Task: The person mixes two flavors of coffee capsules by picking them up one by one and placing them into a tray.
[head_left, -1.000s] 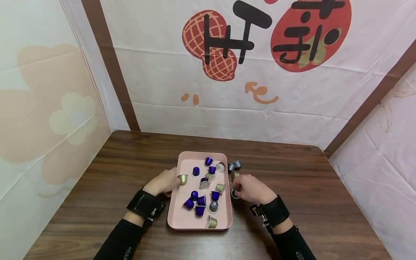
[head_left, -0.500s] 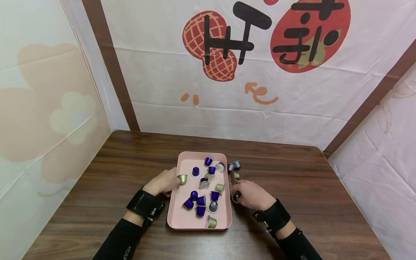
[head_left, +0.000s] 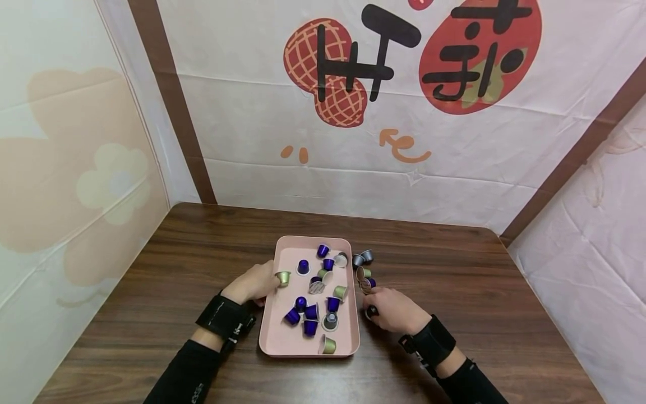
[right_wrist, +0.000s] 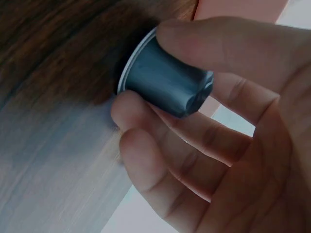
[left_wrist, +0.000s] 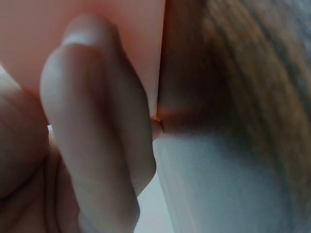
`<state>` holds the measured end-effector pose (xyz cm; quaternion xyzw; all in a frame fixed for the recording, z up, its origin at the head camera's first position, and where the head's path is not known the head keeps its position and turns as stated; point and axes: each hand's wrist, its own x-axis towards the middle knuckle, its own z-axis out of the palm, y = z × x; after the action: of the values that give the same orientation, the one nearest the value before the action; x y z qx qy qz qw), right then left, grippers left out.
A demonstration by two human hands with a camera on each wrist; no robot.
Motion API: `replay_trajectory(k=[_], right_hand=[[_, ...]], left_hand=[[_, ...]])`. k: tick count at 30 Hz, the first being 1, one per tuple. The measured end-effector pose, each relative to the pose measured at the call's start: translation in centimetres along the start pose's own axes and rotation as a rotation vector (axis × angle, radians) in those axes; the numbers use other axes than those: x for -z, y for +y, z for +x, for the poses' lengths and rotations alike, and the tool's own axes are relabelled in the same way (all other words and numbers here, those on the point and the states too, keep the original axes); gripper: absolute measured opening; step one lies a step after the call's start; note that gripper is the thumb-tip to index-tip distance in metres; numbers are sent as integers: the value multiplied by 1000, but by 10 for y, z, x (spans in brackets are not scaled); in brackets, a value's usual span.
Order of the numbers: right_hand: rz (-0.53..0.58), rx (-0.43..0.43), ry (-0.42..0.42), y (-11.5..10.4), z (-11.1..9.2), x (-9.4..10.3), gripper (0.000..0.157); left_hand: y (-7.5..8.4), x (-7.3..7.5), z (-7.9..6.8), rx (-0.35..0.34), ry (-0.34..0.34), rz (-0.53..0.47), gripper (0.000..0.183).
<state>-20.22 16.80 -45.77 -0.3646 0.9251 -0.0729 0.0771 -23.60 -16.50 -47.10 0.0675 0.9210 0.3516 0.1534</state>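
Note:
A pink tray [head_left: 310, 352] lies on the table holding several coffee capsules. My left hand [head_left: 254, 281] grips the tray's left rim, with curled fingers overlapping the pink surface in the left wrist view. A shiny green capsule [head_left: 284, 278] lies inside the tray right at those fingertips. Just off the tray's right side, my right hand [head_left: 396, 310] pinches a dark blue-grey coffee capsule [right_wrist: 167, 77] between thumb and fingers, its silver rim facing the table. Beyond it, a purple-blue capsule [head_left: 372, 283] and a green capsule [head_left: 364, 273] lie beside the tray.
Two grey-blue capsules [head_left: 367, 256] stand off the tray's far right corner. Inside the tray are purple capsules [head_left: 310, 327], a green one [head_left: 328, 345] at the near end and a silver-rimmed grey one [head_left: 330, 321]. A printed cloth [head_left: 313, 185] hangs behind the wooden table [head_left: 444, 258].
My right hand has shifted slightly right and toward me with the dark capsule, uncovering a purple-blue capsule beside the tray. The left hand has stayed on the rim.

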Motion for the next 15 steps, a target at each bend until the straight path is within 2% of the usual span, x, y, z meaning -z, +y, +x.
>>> replay_trajectory(k=[8, 15], right_hand=[[39, 13, 20, -1, -6, 9, 18], [41, 37, 43, -7, -6, 27, 20]], left_hand=[[0, 2, -1, 2, -6, 7, 19], [1, 1, 0, 3, -12, 5, 11]])
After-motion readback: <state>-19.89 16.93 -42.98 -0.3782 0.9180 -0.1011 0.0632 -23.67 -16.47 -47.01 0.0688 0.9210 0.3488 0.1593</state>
